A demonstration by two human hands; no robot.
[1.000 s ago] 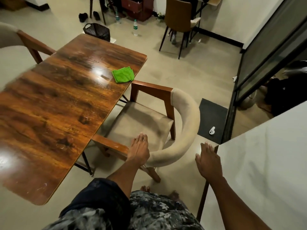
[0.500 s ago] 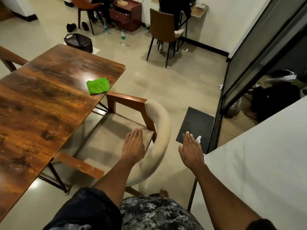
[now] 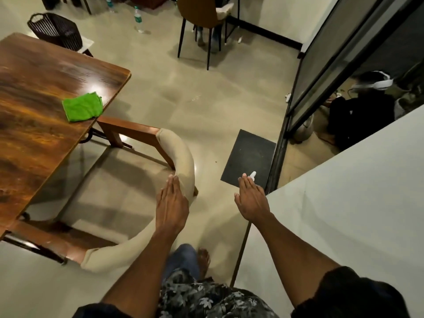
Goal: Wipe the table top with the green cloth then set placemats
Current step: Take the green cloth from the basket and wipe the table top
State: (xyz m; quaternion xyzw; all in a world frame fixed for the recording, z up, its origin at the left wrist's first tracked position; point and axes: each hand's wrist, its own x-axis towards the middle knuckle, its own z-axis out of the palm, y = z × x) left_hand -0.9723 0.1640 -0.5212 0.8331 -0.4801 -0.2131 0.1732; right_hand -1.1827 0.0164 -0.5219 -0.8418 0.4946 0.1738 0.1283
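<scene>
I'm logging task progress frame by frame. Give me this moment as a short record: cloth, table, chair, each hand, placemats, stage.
cloth: green cloth lies folded on the table, near its edge by the chair, untouched
table: wooden table, glossy top
chair: beige chair tucked beside the table
left hand: left hand open, over the chair's backrest, contact unclear
right hand: right hand open, holds nothing
placemats: none in view
stage: wiping not yet begun

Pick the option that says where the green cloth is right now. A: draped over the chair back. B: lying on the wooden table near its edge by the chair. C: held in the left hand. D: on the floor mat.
B: the green cloth lies on the wooden table near its edge, untouched by either open hand.
</scene>
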